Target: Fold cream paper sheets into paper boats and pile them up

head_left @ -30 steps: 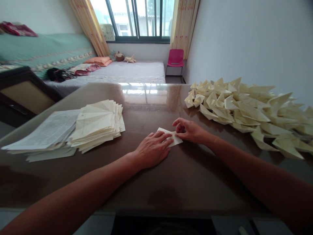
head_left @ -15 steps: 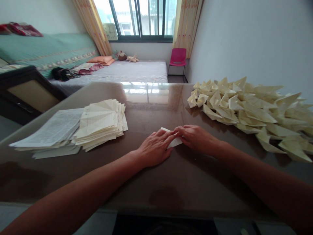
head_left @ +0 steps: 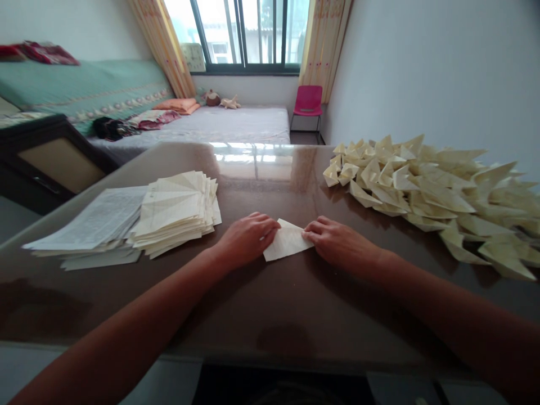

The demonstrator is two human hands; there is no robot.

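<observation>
A small folded piece of cream paper lies on the brown tabletop between my two hands. My left hand pinches its left edge, the fingers curled in. At the paper's right corner, my right hand grips with thumb and fingertips. Several folded paper boats are heaped on the right side of the table. To the left sits a stack of creased cream sheets, overlapping a pile of printed sheets.
Beyond the table stands a bed below a window. A pink chair is by the far wall, and a dark cabinet is at the left. The table's front edge runs close to my forearms.
My left hand has slid left from on top of the paper and now pinches its left edge, so more of the paper shows. My right hand has shifted slightly and stays at the right corner.
</observation>
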